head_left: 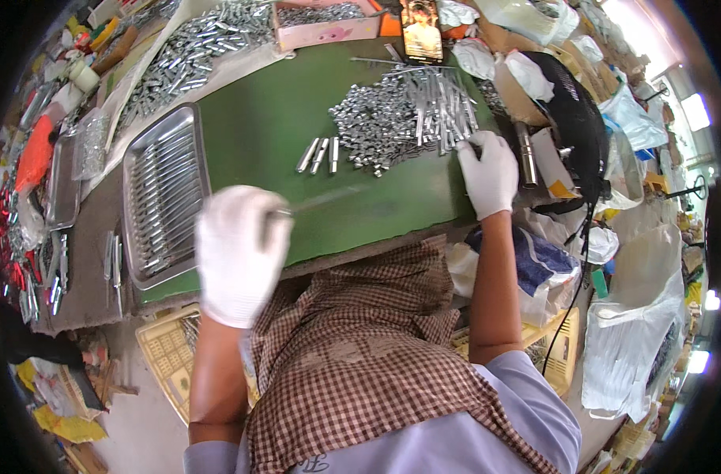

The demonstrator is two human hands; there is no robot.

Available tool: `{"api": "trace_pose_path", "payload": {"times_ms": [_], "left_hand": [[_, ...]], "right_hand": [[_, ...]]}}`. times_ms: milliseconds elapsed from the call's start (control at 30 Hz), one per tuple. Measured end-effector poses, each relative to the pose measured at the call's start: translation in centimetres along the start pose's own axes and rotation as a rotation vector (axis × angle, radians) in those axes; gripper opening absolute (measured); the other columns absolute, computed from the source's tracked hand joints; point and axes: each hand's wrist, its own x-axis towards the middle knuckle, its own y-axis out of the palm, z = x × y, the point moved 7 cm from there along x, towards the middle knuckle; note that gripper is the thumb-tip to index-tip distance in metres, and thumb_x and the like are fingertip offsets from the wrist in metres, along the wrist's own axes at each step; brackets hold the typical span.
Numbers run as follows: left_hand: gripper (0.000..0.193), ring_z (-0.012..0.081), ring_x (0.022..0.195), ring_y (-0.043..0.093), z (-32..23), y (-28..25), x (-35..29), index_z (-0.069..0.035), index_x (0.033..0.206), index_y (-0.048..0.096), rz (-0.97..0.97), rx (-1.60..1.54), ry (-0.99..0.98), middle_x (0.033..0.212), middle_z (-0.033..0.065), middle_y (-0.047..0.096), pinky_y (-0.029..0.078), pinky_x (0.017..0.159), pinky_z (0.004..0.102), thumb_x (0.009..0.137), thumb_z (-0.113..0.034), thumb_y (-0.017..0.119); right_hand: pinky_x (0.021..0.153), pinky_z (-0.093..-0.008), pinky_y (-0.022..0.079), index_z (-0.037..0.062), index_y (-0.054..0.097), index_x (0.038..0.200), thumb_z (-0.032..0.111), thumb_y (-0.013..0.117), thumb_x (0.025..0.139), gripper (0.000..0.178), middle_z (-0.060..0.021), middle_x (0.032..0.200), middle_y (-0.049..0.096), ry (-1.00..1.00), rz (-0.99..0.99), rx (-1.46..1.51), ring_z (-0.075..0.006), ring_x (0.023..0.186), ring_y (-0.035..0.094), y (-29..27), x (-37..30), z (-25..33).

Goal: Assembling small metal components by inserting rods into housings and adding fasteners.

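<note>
My left hand (243,253), in a white glove, is closed near the metal tray (129,229). A thin metal rod (326,198), smeared by motion, sticks out of it to the right over the green mat (254,103). My right hand (491,175), also gloved, has its fingers bent down at the right edge of a bundle of metal rods (443,107); what its fingertips grip is hidden. Beside the rods lies a heap of small shiny metal parts (368,118). Three short metal cylinders (318,156) lie left of the heap. Long slim metal pieces fill the tray in a row.
A pile of metal cylinders (206,51) and a pink box (326,31) of small parts sit at the back. A phone (420,31) stands behind the heap. A black bag (574,118) lies at right; yellow crates (163,347) are below the table.
</note>
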Motion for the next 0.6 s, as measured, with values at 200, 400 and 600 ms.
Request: {"api": "trace_pose_path", "payload": {"times_ms": [200, 400, 600], "left_hand": [[0.014, 0.0341, 0.099, 0.065, 15.0, -7.5, -3.8, -0.002, 0.103, 0.067, -0.031, 0.071, -0.356, 0.103, 0.0155, 0.069, 0.050, 0.090, 0.0422, 0.090, -0.008, 0.065], [0.014, 0.0336, 0.102, 0.065, 16.9, -6.7, -5.6, -0.007, 0.100, 0.069, 0.257, 0.134, -0.432, 0.104, 0.0122, 0.069, 0.050, 0.091, 0.0434, 0.090, -0.015, 0.064], [0.016, 0.0325, 0.100, 0.067, 16.5, -7.1, -6.7, -0.009, 0.101, 0.072, 0.408, 0.253, -0.458, 0.105, 0.0109, 0.071, 0.053, 0.087, 0.0431, 0.093, -0.015, 0.060]], "right_hand": [[0.090, -0.0414, 0.051, 0.0014, 0.071, 0.102, 0.021, 0.066, 0.094, 0.021, -0.0173, 0.103, 0.071, 0.061, -0.157, 0.070, -0.0334, 0.097, 0.066, -1.2, -0.4, -2.4], [0.084, -0.0283, 0.052, -0.0010, 0.069, 0.111, 0.014, 0.063, 0.101, 0.018, -0.0060, 0.103, 0.070, 0.296, -0.372, 0.561, -0.0137, 0.090, 0.065, -1.5, -1.9, -6.6], [0.087, -0.0322, 0.057, -0.0060, 0.059, 0.120, 0.011, 0.055, 0.104, 0.024, -0.0165, 0.113, 0.069, 0.388, -0.400, 0.857, -0.0212, 0.096, 0.070, -2.9, -3.1, -5.7]]}}
